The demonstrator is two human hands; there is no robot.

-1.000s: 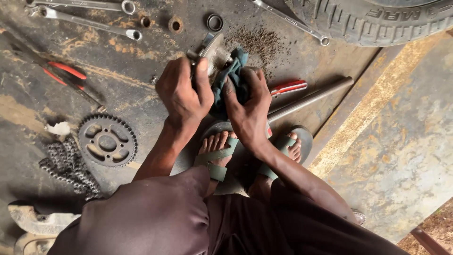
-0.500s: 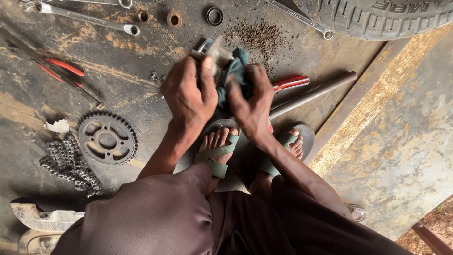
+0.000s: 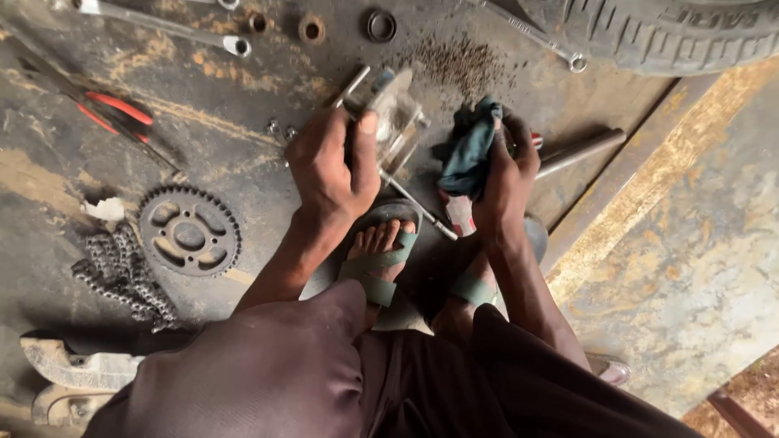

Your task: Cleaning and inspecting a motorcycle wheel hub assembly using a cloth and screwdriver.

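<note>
Your left hand (image 3: pixel 333 166) is raised in front of you with the back toward the camera, the fingers curled closed and the thumb pointing up. Your right hand (image 3: pixel 505 182) is a little apart from it, also closed in a grip. Both forearms reach forward from your bent knees.

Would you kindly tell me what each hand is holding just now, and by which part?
The left hand grips a grey metal part by its near end, thumb on top. The right hand clutches a bunched dark teal rag around its middle.
</note>
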